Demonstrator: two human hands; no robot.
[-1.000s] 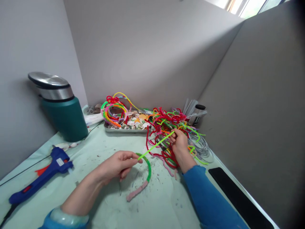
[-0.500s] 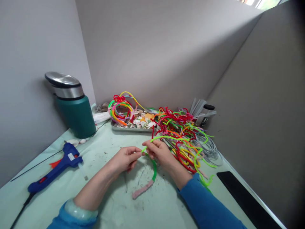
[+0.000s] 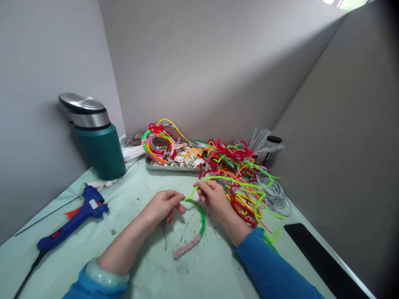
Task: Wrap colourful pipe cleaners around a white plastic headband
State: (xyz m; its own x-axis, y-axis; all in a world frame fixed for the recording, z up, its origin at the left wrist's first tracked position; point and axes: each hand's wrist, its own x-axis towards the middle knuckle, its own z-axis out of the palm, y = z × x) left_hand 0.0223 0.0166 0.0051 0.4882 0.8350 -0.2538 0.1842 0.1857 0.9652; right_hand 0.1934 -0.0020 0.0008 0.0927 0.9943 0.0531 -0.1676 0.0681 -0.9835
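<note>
A curved headband (image 3: 199, 220), wrapped green on its upper part and pink at its lower end, rests on the pale green table cover (image 3: 149, 270). My left hand (image 3: 165, 204) pinches the headband's top end. My right hand (image 3: 213, 197) is closed on a lime green pipe cleaner (image 3: 230, 179) right beside that end; the pipe cleaner trails off to the right over the pile.
A tangle of coloured pipe cleaners (image 3: 240, 170) and grey wire coils (image 3: 274, 193) lies to the right. Behind are a metal tray (image 3: 170, 165) of shells and wrapped hoops (image 3: 156, 145), a teal flask (image 3: 96, 141), a blue glue gun (image 3: 71, 220) at left, a black phone (image 3: 321, 257) at right.
My right hand came in from the pile to the headband's top end, bringing the lime pipe cleaner close to my left hand. The view shifted slightly left.
</note>
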